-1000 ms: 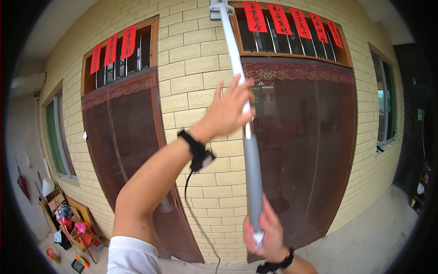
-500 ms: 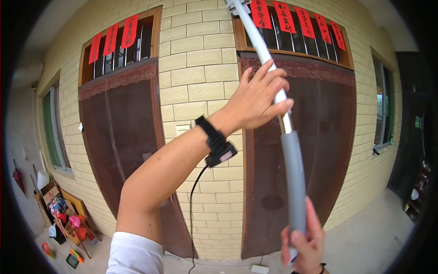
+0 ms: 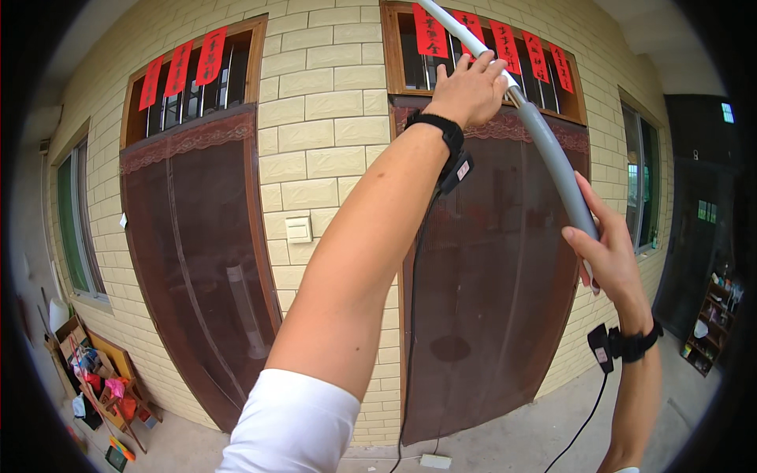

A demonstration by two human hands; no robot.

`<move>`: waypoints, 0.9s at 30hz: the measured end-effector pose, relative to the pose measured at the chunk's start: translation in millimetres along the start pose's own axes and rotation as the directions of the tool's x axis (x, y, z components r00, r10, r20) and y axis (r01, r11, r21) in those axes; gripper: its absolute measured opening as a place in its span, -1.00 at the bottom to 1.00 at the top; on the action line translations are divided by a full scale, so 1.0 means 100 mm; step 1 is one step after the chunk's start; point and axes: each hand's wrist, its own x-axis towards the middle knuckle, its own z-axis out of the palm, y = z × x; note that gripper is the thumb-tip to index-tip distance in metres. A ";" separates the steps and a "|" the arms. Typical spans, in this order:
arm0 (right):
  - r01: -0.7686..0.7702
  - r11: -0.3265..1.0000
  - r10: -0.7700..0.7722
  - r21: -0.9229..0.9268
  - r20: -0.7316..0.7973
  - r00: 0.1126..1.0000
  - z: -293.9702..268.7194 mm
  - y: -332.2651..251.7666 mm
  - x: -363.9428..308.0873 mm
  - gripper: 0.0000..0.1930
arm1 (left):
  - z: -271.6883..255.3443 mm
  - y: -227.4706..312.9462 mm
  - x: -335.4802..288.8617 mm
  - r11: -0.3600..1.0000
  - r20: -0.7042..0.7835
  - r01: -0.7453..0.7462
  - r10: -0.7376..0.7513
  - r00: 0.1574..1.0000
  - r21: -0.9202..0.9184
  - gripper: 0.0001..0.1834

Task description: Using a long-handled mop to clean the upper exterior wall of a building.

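Note:
A long telescopic pole [image 3: 550,146], with a white upper tube and a grey lower section, slants from the upper middle down to the right. Its top runs out of the picture, so its far end is hidden. My left hand [image 3: 473,91] reaches up and lies around the white tube just above the joint, seen from its back. Lower down, my right hand [image 3: 613,254] holds the bottom of the grey section between thumb and fingers. Each wrist wears a black strap with a small device and a cable. The pole passes in front of the right doorway's red paper strips [image 3: 505,46].
Ahead is a cream tiled wall [image 3: 315,102] with a light switch [image 3: 299,229] between two dark door curtains [image 3: 473,315]. A cluttered wooden chair [image 3: 118,394] stands at the lower left, a shelf [image 3: 707,327] at the far right. A white block [image 3: 435,461] lies on the floor.
The pole has risen and leans more to the left; its bracket-like top has left the picture. Both my hands have moved up, the right one also to the right.

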 end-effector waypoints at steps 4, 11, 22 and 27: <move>-0.022 0.998 0.022 -0.056 0.001 1.000 -0.02 0.02 0.14 -0.19 | 0.02 -0.03 0.15 0.988 0.027 0.005 -0.009 1.000 0.153 -0.39; -0.070 0.997 0.071 -0.026 0.049 0.996 0.18 0.24 -0.08 -0.13 | 0.20 -0.10 -0.12 0.957 -0.140 -0.137 0.178 0.974 0.257 -0.60; -0.031 1.000 0.031 -0.002 0.131 0.991 0.90 0.95 -0.82 -0.15 | 0.23 -0.27 -1.53 0.984 -0.196 -0.143 0.162 0.967 0.108 -0.65; 0.052 0.996 -0.060 0.067 0.127 0.990 1.61 1.56 -1.86 -0.21 | 0.24 -0.08 -2.73 0.992 -0.020 -0.124 0.124 0.992 0.029 -0.71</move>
